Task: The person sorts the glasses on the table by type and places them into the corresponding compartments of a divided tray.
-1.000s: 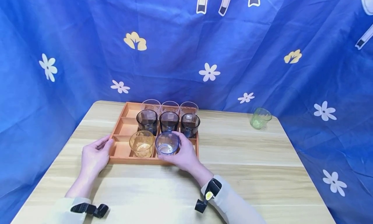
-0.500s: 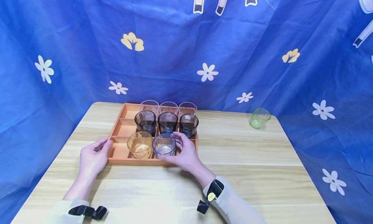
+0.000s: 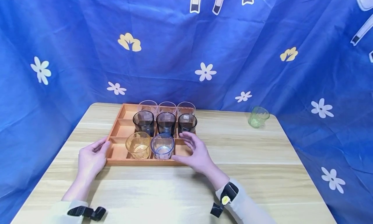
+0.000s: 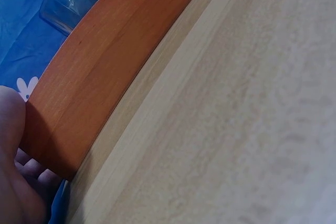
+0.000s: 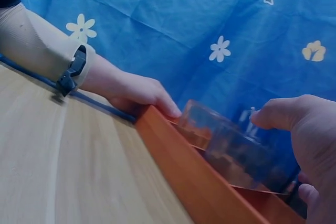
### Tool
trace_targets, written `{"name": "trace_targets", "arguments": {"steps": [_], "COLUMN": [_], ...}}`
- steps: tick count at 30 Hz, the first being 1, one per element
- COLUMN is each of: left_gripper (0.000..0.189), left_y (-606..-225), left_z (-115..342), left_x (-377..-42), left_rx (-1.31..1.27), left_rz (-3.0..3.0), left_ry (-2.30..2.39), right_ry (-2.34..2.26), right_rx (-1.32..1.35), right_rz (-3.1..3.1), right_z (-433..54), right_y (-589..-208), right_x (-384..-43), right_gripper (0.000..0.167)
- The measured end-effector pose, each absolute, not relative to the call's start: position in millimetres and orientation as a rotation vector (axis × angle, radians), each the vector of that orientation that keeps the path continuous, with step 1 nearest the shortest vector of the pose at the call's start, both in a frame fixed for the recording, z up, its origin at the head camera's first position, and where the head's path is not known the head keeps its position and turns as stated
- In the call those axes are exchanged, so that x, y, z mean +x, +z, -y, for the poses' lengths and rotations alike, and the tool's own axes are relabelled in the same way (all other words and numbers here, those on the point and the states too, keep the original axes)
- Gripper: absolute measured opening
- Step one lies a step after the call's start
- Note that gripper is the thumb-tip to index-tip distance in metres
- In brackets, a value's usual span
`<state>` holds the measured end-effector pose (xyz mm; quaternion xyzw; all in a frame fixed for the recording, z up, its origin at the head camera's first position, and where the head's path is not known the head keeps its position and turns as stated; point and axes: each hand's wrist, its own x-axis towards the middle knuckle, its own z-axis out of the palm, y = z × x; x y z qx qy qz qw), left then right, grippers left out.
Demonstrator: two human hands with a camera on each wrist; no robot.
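Observation:
My left hand [image 3: 91, 157] grips the left wall of a divided orange-brown wooden tray [image 3: 145, 163] near its front corner. In the left wrist view, the thumb and fingers hold that tray corner. My right hand [image 3: 199, 154] hovers over the tray's front right compartment, fingers spread and holding nothing. Just left of its fingertips stands a clear blue-tinted glass [image 3: 162, 148] in the front row. An amber glass [image 3: 137, 146] stands beside it on the left. In the right wrist view, the right thumb and fingers are apart from the blurred glasses.
Several dark grey glasses [image 3: 166, 124] fill part of the tray's middle row, with clear glasses [image 3: 148, 106] behind them. A green glass [image 3: 258, 117] stands at the table's far right corner. A blue patterned curtain [image 3: 163, 55] hangs behind the table [image 3: 233, 146].
My right hand has let go of the blue-tinted glass and moved right, its fingers spreading. The glass stays in its compartment. My left hand keeps its grip on the tray.

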<state>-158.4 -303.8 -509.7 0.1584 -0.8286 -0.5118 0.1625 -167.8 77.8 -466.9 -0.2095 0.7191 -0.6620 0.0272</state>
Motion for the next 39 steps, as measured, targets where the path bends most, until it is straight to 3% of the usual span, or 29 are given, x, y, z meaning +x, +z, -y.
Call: {"name": "trace_targets", "arguments": {"steps": [21, 39], "left_gripper": [0.044, 0.044], "left_y": [-514, -512], "left_z": [305, 305], "left_x": [-155, -157], "left_rx": [0.43, 0.431], "left_rz": [2.404, 2.409], "left_ry": [-1.405, -1.42], "right_ry": [-2.249, -2.316], "right_rx": [-0.691, -0.208], "right_rz": [-2.357, -2.617], "right_z": [-195, -281], "right_y": [-445, -436], "right_x": [-171, -201], "right_gripper": [0.081, 0.076]}}
